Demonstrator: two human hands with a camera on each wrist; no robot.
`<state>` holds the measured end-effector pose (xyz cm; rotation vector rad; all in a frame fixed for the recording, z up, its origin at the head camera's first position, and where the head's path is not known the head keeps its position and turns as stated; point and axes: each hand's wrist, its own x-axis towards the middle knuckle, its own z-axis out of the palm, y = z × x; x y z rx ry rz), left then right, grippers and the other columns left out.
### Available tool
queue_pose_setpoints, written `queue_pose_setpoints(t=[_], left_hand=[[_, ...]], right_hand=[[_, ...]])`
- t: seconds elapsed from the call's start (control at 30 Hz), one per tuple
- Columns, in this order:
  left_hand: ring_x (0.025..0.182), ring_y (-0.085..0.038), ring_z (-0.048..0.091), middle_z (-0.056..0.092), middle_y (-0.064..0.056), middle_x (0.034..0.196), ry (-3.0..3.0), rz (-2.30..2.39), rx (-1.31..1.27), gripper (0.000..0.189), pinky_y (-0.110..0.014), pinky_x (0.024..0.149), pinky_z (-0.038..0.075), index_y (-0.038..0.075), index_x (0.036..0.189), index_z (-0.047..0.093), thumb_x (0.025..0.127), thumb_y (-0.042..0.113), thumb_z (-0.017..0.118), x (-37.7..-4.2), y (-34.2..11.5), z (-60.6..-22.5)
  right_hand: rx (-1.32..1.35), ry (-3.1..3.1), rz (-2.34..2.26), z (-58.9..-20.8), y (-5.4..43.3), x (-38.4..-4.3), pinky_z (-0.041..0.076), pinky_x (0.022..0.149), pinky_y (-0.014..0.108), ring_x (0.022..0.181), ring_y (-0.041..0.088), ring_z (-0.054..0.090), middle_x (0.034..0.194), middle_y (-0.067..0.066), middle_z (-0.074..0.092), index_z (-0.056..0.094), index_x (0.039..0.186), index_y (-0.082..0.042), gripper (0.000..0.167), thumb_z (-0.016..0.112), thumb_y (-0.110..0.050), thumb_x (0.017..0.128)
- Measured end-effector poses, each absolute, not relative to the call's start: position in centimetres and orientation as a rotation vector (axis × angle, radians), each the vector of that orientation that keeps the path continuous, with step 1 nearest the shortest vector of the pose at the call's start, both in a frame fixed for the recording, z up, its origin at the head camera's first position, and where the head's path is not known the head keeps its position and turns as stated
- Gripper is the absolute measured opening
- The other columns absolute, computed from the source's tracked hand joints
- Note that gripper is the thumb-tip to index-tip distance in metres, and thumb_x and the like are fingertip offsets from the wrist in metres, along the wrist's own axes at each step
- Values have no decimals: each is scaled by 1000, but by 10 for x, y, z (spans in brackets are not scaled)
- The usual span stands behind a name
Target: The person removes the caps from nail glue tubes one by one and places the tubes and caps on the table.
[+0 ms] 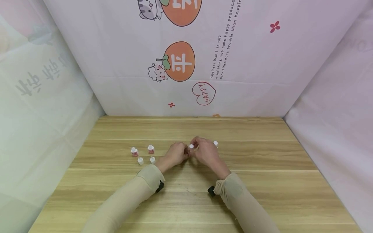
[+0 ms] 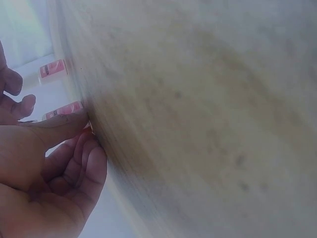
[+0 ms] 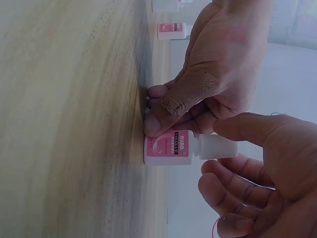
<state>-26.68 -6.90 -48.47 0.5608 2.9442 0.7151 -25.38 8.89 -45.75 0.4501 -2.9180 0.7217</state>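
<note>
A small nail glue bottle (image 3: 171, 148) with a pink label stands upright on the wooden table, its white cap (image 3: 218, 147) on top. My left hand (image 1: 176, 152) holds the bottle low down, thumb against the bottom of the label in the right wrist view. From the other side, my right hand (image 1: 207, 152) pinches the cap between thumb and fingers. In the left wrist view the left fingers (image 2: 91, 163) largely hide the bottle they hold.
Left of the hands stand two similar bottles without caps, one farther left (image 1: 134, 152) and one nearer (image 1: 151, 149). Two white caps, one (image 1: 140, 161) and another (image 1: 152, 160), stand in front of them. A capped bottle (image 1: 215, 144) is partly hidden behind the right hand. Printed white cloth (image 1: 247, 94) surrounds the table.
</note>
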Motion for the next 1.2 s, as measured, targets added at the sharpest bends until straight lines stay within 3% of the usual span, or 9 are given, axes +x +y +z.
queue_pose_setpoints(t=[0.33, 0.57, 0.83, 1.2], left_hand=[[74, -12, 61, 72, 1, 81, 2943, 701, 555, 8, -29, 72, 51, 11, 86, 73, 90, 19, 74, -264, -69, -482], [72, -12, 59, 69, 1, 77, 2961, 697, 567, 12, -29, 70, 50, 11, 82, 71, 89, 20, 76, -265, -69, -484], [76, -12, 61, 71, 1, 82, 2943, 687, 555, 8, -30, 74, 51, 10, 90, 73, 90, 18, 75, -265, -68, -484], [73, -11, 59, 70, 1, 77, 2945, 725, 563, 10, -30, 72, 51, 11, 82, 72, 88, 17, 76, -266, -70, -485]], right_hand=[[491, -2903, 690, -456, 89, -252, 48, 63, 30, 76, 16, 63, 93, -2, 72, 67, 97, -21, 16, 76, -25, 85], [459, -2925, 718, -455, 90, -252, 50, 65, 30, 77, 16, 64, 96, -2, 72, 68, 100, -21, 19, 76, -31, 86], [479, -2919, 708, -455, 89, -252, 50, 65, 30, 77, 16, 64, 94, -2, 72, 67, 97, -21, 16, 76, -28, 87], [446, -2936, 709, -454, 90, -253, 48, 63, 29, 76, 15, 63, 94, -3, 71, 67, 99, -22, 19, 76, -32, 86]])
